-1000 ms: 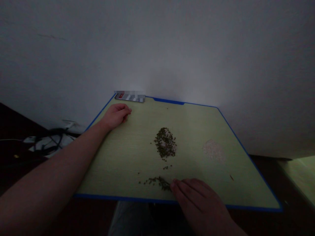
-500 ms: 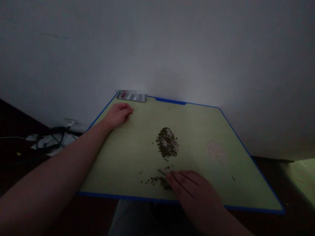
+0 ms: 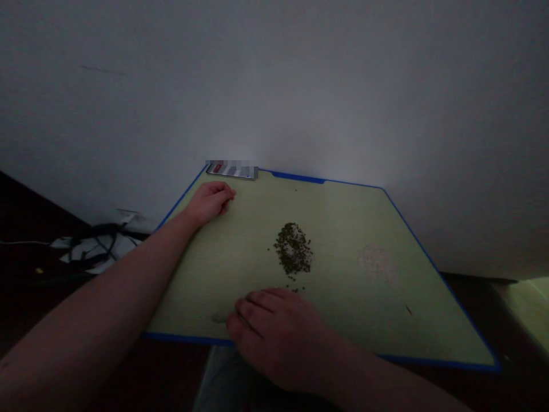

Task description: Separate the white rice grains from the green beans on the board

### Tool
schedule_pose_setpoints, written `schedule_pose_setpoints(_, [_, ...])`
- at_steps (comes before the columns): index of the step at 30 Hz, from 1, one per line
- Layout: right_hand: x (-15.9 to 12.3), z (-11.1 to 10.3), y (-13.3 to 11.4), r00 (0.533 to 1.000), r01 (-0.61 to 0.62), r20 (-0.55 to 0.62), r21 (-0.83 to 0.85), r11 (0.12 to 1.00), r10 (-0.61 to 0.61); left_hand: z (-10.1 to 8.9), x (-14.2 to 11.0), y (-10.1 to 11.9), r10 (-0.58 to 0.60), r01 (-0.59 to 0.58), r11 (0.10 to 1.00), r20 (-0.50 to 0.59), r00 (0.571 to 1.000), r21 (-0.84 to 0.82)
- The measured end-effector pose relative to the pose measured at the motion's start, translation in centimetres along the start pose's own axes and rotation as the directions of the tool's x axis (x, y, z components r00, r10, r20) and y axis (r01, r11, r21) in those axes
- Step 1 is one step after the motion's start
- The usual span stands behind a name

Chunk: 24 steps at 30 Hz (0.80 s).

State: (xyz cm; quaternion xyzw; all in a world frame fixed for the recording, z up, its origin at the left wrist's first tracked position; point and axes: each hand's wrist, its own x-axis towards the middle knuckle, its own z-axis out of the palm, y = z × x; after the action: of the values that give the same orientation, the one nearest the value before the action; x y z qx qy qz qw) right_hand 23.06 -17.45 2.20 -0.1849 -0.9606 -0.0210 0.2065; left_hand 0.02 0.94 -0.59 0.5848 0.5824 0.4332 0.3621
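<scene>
A light green board with a blue edge (image 3: 343, 217) lies in front of me, and a dark mound of small green-brown seeds (image 3: 293, 249) sits near its middle. To its right is a faint patch of pale pink grains (image 3: 377, 264). My right hand (image 3: 274, 337) rests with curled fingers at the board's near edge, just below the mound. A thin pale tool tip (image 3: 219, 317) shows beyond its fingers, blurred and partly hidden. The lower seed strip is hidden under that hand. My left hand (image 3: 210, 201) lies loosely curled at the far left, near a phone (image 3: 231, 170).
A pale wall rises behind the board. Black cables and white paper (image 3: 100, 249) lie low on the left, over a dark floor. A small brown sliver (image 3: 409, 309) lies on the board at right, and a lit green surface (image 3: 529, 309) shows at the far right.
My right hand has moved left along the board's near edge and now covers the lower seed strip. The thin tool has shifted left with it. My left hand has stayed in place.
</scene>
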Motion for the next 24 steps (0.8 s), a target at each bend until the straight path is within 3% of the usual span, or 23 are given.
schedule_pose_setpoints(4, [-1.2,1.1,-0.9,1.0,0.021,-0.018,-0.038,0.999,-0.022,0.0,-0.1,0.3,-0.023,0.023,1.0,0.003,1.0,-0.001])
schedule_pose_setpoints(9, [-3.6,1.7,-1.6,0.989,-0.01,-0.151,-0.098,0.995,-0.005,0.0,0.0,0.1,-0.026,0.026,1.0,0.002,1.0,-0.006])
schedule_pose_setpoints(17, [-6.3,1.2,-1.5,0.988,-0.039,-0.155,-0.118,0.992,0.02,0.2,0.1,0.0,-0.027,0.027,1.0,-0.001,1.0,-0.014])
schedule_pose_setpoints(20, [-6.5,0.1,-1.0,0.983,-0.062,-0.177,-0.108,0.992,0.042,0.3,0.1,0.1,-0.029,0.029,1.0,0.0,1.0,-0.009])
schedule_pose_setpoints(24, [-7.8,-3.4,0.8,0.978,-0.157,-0.158,-0.123,0.98,0.137,0.3,0.1,0.1,-0.038,0.038,0.999,-0.005,0.999,-0.014])
